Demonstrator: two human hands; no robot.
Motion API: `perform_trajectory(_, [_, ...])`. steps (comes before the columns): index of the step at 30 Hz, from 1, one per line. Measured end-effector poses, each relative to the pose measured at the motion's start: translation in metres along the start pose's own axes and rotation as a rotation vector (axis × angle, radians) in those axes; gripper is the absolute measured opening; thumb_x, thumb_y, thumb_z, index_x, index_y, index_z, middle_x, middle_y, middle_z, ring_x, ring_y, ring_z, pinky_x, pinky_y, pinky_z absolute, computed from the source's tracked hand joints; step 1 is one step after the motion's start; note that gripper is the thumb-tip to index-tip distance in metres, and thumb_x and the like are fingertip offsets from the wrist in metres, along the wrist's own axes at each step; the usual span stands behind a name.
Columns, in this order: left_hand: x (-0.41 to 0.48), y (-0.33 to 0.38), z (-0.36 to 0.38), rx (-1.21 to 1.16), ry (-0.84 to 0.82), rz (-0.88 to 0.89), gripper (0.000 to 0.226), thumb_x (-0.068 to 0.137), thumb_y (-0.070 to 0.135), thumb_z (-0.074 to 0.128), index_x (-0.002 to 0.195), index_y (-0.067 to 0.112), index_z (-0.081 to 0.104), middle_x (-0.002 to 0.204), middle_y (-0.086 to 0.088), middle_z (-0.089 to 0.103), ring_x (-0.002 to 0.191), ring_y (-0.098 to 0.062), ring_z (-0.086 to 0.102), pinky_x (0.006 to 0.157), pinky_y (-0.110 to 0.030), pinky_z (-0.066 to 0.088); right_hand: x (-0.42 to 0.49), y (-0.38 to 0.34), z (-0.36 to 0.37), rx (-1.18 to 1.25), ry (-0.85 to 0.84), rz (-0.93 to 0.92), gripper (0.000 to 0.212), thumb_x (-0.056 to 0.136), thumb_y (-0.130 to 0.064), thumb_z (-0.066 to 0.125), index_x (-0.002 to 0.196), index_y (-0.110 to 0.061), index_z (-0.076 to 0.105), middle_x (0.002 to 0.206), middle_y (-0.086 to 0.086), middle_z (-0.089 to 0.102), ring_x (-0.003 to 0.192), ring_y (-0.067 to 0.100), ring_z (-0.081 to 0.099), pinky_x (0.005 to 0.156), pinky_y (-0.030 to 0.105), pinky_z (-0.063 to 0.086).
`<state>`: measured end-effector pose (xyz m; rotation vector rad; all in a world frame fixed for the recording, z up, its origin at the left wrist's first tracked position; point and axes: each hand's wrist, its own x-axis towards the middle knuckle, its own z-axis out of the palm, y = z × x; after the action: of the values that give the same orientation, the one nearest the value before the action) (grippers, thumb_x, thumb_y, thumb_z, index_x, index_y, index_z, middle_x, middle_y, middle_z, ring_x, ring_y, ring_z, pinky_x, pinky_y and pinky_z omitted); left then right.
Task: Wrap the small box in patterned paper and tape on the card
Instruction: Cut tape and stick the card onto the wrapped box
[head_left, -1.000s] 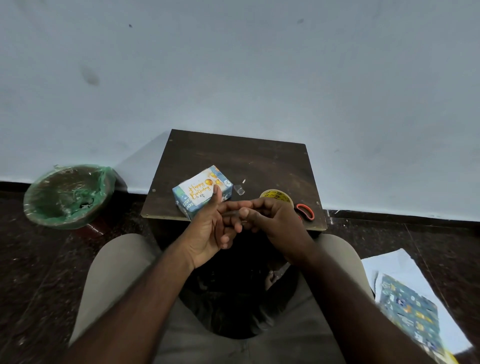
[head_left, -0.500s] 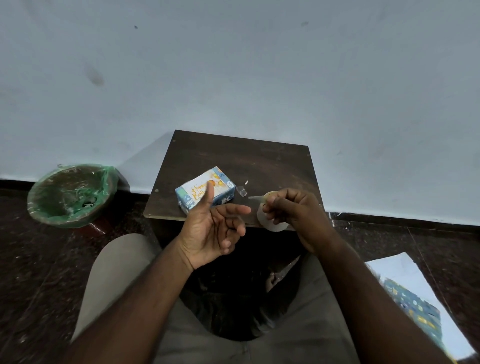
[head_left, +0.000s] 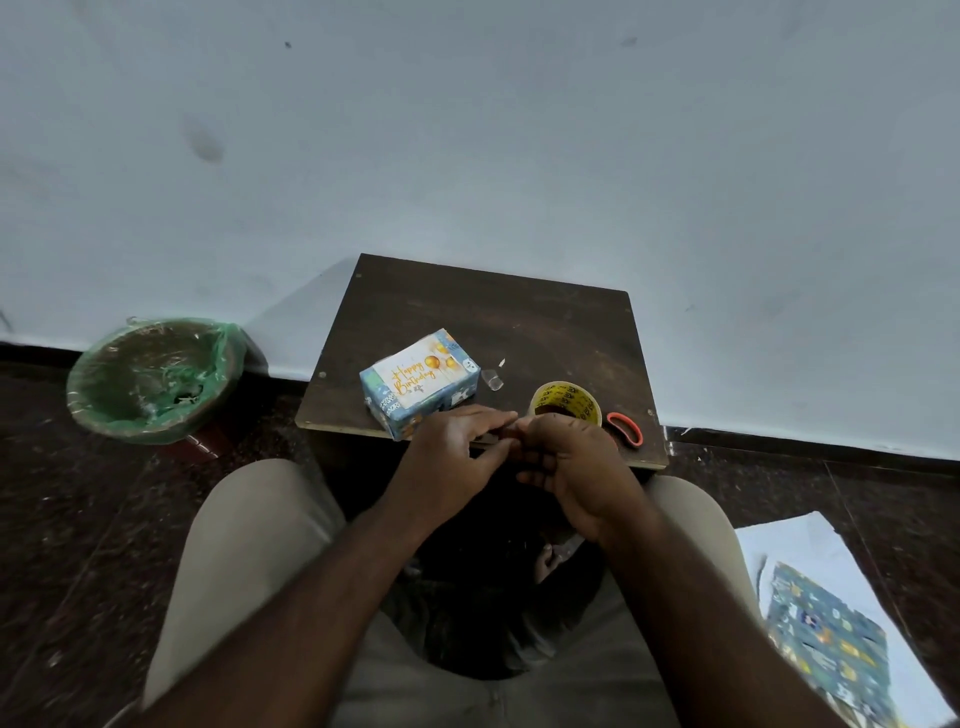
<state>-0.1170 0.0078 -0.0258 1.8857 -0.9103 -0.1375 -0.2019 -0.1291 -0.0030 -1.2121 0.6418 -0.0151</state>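
Observation:
The small box (head_left: 418, 384), wrapped in blue patterned paper, lies on the dark wooden table (head_left: 519, 322). A white "Happy Birthday" card (head_left: 415, 376) sits on top of it. My left hand (head_left: 447, 465) and my right hand (head_left: 579, 462) meet just above the table's front edge, right of the box. Their fingertips pinch a small, faint strip of tape between them, which is hard to make out. A yellow tape roll (head_left: 566, 402) stands on the table just behind my right hand.
A small clear tape scrap (head_left: 492, 379) lies right of the box. Red-handled scissors (head_left: 626, 428) lie right of the roll. A green-lined bin (head_left: 156, 379) stands on the floor at left. Spare patterned paper (head_left: 826, 644) lies on a white sheet at lower right.
My right hand has set the tape roll down on the table and come back to my left hand. The fingertips of both hands now meet; the box has not moved.

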Motion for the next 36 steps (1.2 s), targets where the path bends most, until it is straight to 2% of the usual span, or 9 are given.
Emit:
perform_trajectory(7, [0.001, 0.001, -0.003, -0.130, 0.028, -0.203, 0.016, 0.092, 0.013, 0.069, 0.106, 0.014, 0.077, 0.091, 0.015, 0.074, 0.089, 0.010, 0.066, 0.078, -0.006, 0.047, -0.006, 0.001, 0.004, -0.131, -0.025, -0.069, 0.047, 0.085, -0.053, 0.065, 0.103, -0.010, 0.072, 0.099, 0.007, 0.075, 0.088, 0.019, 0.068, 0.072, 0.029, 0.051])
perform_trajectory(12, [0.003, -0.002, -0.009, -0.192, -0.129, -0.344, 0.011, 0.093, 0.021, 0.068, 0.100, 0.023, 0.076, 0.085, 0.011, 0.075, 0.086, 0.003, 0.069, 0.079, -0.015, 0.053, -0.003, 0.000, -0.002, -0.501, 0.039, -0.322, 0.031, 0.083, -0.016, 0.078, 0.112, -0.016, 0.064, 0.093, -0.001, 0.075, 0.086, 0.008, 0.071, 0.071, 0.019, 0.055])
perform_trajectory(16, [0.002, -0.004, -0.007, -0.258, -0.188, -0.377, 0.015, 0.095, 0.015, 0.066, 0.104, 0.023, 0.075, 0.089, 0.003, 0.077, 0.082, -0.010, 0.074, 0.086, -0.035, 0.059, 0.001, 0.000, -0.003, -0.697, 0.077, -0.437, 0.006, 0.090, -0.012, 0.070, 0.092, -0.016, 0.074, 0.084, -0.006, 0.074, 0.078, 0.002, 0.068, 0.070, 0.014, 0.052])
perform_trajectory(18, [0.003, -0.003, -0.005, -0.328, -0.169, -0.392, 0.031, 0.094, 0.011, 0.066, 0.123, 0.019, 0.067, 0.090, 0.000, 0.077, 0.079, -0.014, 0.075, 0.083, -0.035, 0.060, 0.004, 0.001, -0.002, -0.642, 0.156, -0.460, 0.008, 0.092, -0.011, 0.067, 0.089, -0.015, 0.073, 0.078, -0.004, 0.073, 0.072, 0.003, 0.067, 0.066, 0.016, 0.051])
perform_trajectory(21, [0.005, -0.006, -0.006, -0.263, -0.019, -0.378, 0.056, 0.090, 0.016, 0.072, 0.142, 0.016, 0.050, 0.086, 0.002, 0.074, 0.074, -0.015, 0.073, 0.079, -0.033, 0.060, 0.008, 0.000, 0.003, -0.325, 0.276, -0.420, 0.009, 0.096, -0.010, 0.062, 0.091, -0.013, 0.068, 0.081, 0.007, 0.073, 0.069, 0.016, 0.066, 0.069, 0.035, 0.055])
perform_trajectory(25, [0.015, -0.024, -0.026, 0.100, 0.347, -0.238, 0.057, 0.085, 0.025, 0.074, 0.138, 0.015, 0.055, 0.114, -0.001, 0.066, 0.109, -0.017, 0.058, 0.100, -0.041, 0.048, 0.009, -0.006, 0.010, -0.186, 0.261, -0.370, 0.021, 0.097, -0.009, 0.061, 0.117, -0.016, 0.062, 0.089, 0.006, 0.075, 0.073, 0.015, 0.069, 0.067, 0.031, 0.053])
perform_trajectory(29, [0.022, -0.044, -0.036, 0.314, 0.249, -0.357, 0.098, 0.079, 0.042, 0.080, 0.155, 0.010, 0.027, 0.151, -0.012, 0.041, 0.141, -0.027, 0.034, 0.115, -0.043, 0.028, 0.020, -0.008, 0.022, -0.413, 0.171, -0.351, 0.061, 0.095, -0.010, 0.065, 0.146, -0.027, 0.038, 0.108, -0.002, 0.073, 0.094, 0.012, 0.071, 0.080, 0.030, 0.059])
perform_trajectory(32, [0.021, -0.055, -0.033, 0.328, 0.185, -0.389, 0.109, 0.074, 0.043, 0.084, 0.156, 0.009, 0.021, 0.152, -0.015, 0.040, 0.142, -0.029, 0.033, 0.116, -0.049, 0.028, 0.037, -0.015, 0.032, -0.583, 0.137, -0.355, 0.082, 0.091, -0.007, 0.069, 0.155, -0.028, 0.022, 0.124, 0.001, 0.066, 0.105, 0.007, 0.064, 0.085, 0.016, 0.052])
perform_trajectory(36, [0.024, -0.062, -0.038, 0.335, 0.185, -0.401, 0.107, 0.073, 0.030, 0.086, 0.156, 0.010, 0.022, 0.150, -0.016, 0.041, 0.141, -0.029, 0.035, 0.115, -0.051, 0.030, 0.053, -0.020, 0.042, -0.722, 0.097, -0.337, 0.091, 0.090, -0.008, 0.071, 0.157, -0.031, 0.014, 0.142, 0.006, 0.055, 0.126, 0.013, 0.053, 0.086, 0.012, 0.044])
